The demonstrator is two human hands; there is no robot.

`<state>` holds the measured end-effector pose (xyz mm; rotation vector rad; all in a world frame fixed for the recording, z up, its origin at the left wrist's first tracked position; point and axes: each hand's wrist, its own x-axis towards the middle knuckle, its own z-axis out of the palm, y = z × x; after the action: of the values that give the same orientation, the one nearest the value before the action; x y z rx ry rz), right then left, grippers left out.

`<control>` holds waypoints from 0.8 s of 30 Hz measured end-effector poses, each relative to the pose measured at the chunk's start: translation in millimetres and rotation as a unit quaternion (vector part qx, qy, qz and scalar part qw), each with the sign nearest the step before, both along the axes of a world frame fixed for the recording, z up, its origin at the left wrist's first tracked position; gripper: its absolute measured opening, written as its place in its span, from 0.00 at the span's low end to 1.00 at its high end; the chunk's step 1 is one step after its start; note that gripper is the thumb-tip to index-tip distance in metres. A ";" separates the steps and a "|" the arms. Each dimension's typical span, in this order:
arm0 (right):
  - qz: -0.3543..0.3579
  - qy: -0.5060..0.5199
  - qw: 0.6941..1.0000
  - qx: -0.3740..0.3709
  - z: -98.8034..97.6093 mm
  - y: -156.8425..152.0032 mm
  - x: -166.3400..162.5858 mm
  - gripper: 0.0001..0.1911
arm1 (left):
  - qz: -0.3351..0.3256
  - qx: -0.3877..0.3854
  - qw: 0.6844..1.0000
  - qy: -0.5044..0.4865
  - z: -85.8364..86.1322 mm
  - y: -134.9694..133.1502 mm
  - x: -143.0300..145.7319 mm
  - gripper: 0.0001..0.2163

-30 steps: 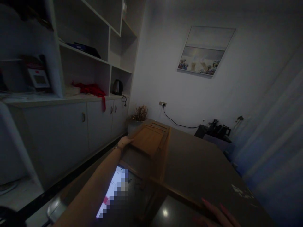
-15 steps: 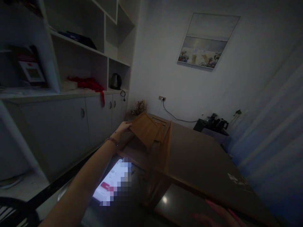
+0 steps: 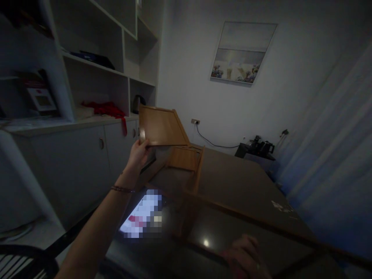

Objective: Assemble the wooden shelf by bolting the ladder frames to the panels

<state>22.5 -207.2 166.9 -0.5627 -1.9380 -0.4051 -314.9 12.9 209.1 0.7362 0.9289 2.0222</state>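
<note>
My left hand (image 3: 138, 154) grips the near corner of a flat wooden panel (image 3: 164, 128) with a raised rim, held tilted up above the table. Below it, a second, smaller wooden panel (image 3: 183, 159) lies beside an upright wooden board (image 3: 199, 170). A long wooden rail (image 3: 250, 217) runs from there toward the lower right, part of a wooden frame. Close to that rail, my right hand (image 3: 245, 254) is blurred with its fingers curled; a pinkish patch shows at it, too unclear to name.
A lit phone (image 3: 142, 213), its screen blurred out, lies on the dark table (image 3: 235, 174) near my left forearm. White shelves and cabinets (image 3: 72, 170) stand to the left. A black chair (image 3: 26, 259) is at lower left. Black appliances (image 3: 260, 147) stand behind at right.
My left hand has lifted the rimmed panel up and tilted it, uncovering the smaller panel. My right hand has come further into view and its fingers are now curled. The view has shifted slightly.
</note>
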 end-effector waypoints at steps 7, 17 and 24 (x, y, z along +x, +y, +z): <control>-0.006 0.031 0.977 -0.210 47.7 -39.9 1.9 0.02 | -0.003 0.206 0.973 0.101 51.2 -72.4 72.8 0.13; -0.162 0.118 0.961 -0.191 140.5 -36.3 44.0 0.14 | 0.112 0.314 0.888 0.316 90.9 -144.7 189.8 0.16; -0.066 0.251 0.944 -0.202 170.2 -12.2 55.6 0.14 | 0.089 0.319 0.846 0.418 71.6 -168.4 255.4 0.20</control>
<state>78.1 -219.4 337.1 -0.9639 -1.4896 0.0655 -59.5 -155.5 280.8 2.0831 0.7565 2.1898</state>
